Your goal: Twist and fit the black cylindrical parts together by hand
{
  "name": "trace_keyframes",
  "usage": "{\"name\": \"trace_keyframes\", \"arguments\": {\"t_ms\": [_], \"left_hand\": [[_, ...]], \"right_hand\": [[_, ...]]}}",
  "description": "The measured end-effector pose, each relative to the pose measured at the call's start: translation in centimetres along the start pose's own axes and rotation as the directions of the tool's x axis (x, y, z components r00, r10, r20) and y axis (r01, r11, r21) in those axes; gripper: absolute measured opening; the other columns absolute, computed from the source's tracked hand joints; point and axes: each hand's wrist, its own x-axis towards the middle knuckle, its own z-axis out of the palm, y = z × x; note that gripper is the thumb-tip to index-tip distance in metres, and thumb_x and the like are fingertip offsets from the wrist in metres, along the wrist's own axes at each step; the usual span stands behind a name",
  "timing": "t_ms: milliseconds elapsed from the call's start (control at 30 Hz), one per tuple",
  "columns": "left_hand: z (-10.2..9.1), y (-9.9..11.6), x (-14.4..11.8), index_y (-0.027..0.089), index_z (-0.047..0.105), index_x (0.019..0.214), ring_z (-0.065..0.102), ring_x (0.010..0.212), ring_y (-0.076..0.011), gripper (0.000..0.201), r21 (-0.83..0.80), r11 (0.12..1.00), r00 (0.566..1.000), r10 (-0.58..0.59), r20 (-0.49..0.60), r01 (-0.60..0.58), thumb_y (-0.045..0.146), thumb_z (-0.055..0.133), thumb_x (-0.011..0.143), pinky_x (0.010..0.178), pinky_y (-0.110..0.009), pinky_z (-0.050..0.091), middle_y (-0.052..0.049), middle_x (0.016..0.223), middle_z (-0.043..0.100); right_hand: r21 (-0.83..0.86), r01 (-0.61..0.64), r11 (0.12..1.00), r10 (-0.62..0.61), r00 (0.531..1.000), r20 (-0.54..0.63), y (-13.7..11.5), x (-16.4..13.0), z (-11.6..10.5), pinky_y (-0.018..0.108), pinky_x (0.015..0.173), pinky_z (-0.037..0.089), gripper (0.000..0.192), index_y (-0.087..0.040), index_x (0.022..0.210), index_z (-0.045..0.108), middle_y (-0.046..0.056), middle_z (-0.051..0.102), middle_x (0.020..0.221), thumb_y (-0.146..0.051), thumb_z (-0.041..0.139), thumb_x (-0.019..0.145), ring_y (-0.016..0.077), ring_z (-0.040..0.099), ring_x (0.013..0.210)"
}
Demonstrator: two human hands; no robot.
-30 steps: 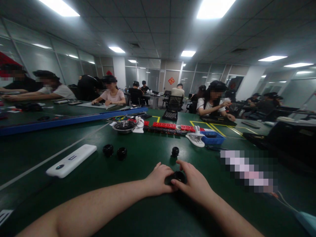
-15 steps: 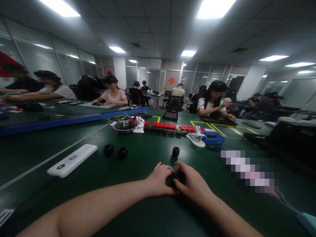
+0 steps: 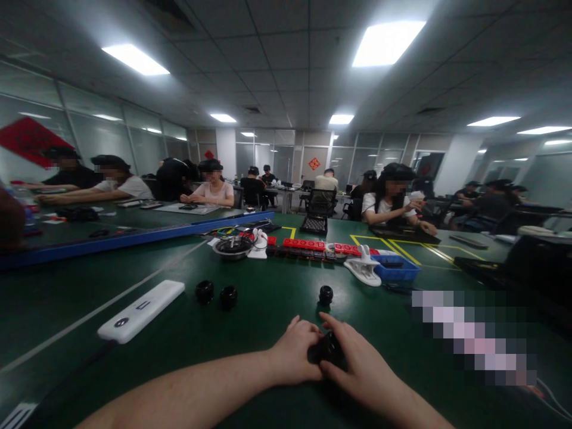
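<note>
My left hand (image 3: 295, 354) and my right hand (image 3: 357, 363) meet low in the middle of the green table (image 3: 268, 298). Between their fingers sits a small black round part (image 3: 328, 348), gripped from both sides and mostly hidden. A similar black part (image 3: 326, 294) stands just beyond my hands. Two more black parts (image 3: 204, 291) (image 3: 228, 296) lie further left.
A white power strip (image 3: 140, 310) lies at the left. Further back are a round dish (image 3: 232, 246), red blocks in a row (image 3: 319, 245), a white clip (image 3: 363, 269) and a blue tray (image 3: 395, 267). Other people sit at nearby tables.
The view has tilted upward, so my hands and the table items sit lower in frame. My fingers have closed more tightly round the black part.
</note>
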Motion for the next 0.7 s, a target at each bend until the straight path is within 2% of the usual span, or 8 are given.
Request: {"name": "trace_keyframes", "arguments": {"t_ms": [100,200,300,467,600,700], "left_hand": [[0.03,-0.08,-0.09,0.022,0.059,0.096,0.048,0.103,-0.0241,0.039,0.009,1.0,1.0,0.011,0.0,-0.011,0.036,0.069,0.061,0.102,-0.051,0.014,-0.004,0.103,0.056],[0.02,-0.01,-0.13,0.022,0.058,0.097,0.048,0.103,-0.0238,0.038,0.004,1.0,1.0,0.015,-0.005,-0.015,0.037,0.067,0.064,0.102,-0.052,0.012,-0.003,0.104,0.056],[0.06,0.04,-0.06,0.021,0.059,0.095,0.048,0.103,-0.0233,0.036,0.002,1.0,1.0,0.008,-0.016,-0.008,0.036,0.066,0.064,0.102,-0.051,0.012,-0.003,0.102,0.056],[0.16,-0.11,-0.02,0.023,0.057,0.1,0.046,0.105,-0.0231,0.039,-0.01,1.0,1.0,0.01,-0.009,-0.01,0.037,0.065,0.065,0.102,-0.052,0.011,-0.003,0.105,0.055],[0.16,-0.13,-0.14,0.024,0.057,0.1,0.046,0.105,-0.0236,0.039,0.015,1.0,1.0,0.0,0.01,-0.001,0.039,0.065,0.065,0.102,-0.051,0.011,-0.002,0.106,0.055],[0.2,-0.09,-0.19,0.025,0.056,0.099,0.047,0.103,-0.023,0.038,0.025,1.0,1.0,-0.001,-0.009,0.001,0.04,0.065,0.066,0.102,-0.05,0.012,-0.002,0.105,0.055]], "right_hand": [[-0.024,-0.079,0.997,0.079,0.997,-0.012,-0.09,0.29,0.06,0.036,0.096,0.035,0.067,-0.014,0.128,0.036,0.012,0.049,0.123,-0.029,0.059,0.068,0.0239,0.046,0.112],[-0.026,-0.115,0.993,0.114,0.993,-0.023,-0.2,0.52,0.02,0.035,0.094,0.037,0.055,-0.012,0.121,0.043,0.012,0.051,0.122,-0.028,0.056,0.07,0.0234,0.048,0.11],[-0.013,-0.065,0.998,0.065,0.998,-0.01,-0.18,0.43,-0.04,0.032,0.094,0.038,0.051,-0.012,0.119,0.045,0.012,0.052,0.12,-0.022,0.053,0.07,0.0218,0.049,0.109],[-0.018,0.037,0.999,-0.037,0.999,-0.002,0.06,0.03,0.02,0.031,0.097,0.035,0.059,-0.014,0.124,0.039,0.01,0.05,0.123,-0.013,0.048,0.066,0.0194,0.047,0.112],[-0.019,-0.028,0.999,0.028,1.0,0.002,0.15,0.28,0.13,0.035,0.097,0.035,0.061,-0.014,0.127,0.036,0.011,0.049,0.125,-0.023,0.053,0.07,0.0225,0.046,0.114],[0.006,-0.079,0.997,0.079,0.997,-0.021,0.15,0.5,0.14,0.035,0.093,0.038,0.047,-0.015,0.119,0.045,0.011,0.053,0.119,-0.028,0.051,0.075,0.0232,0.05,0.109]]}}
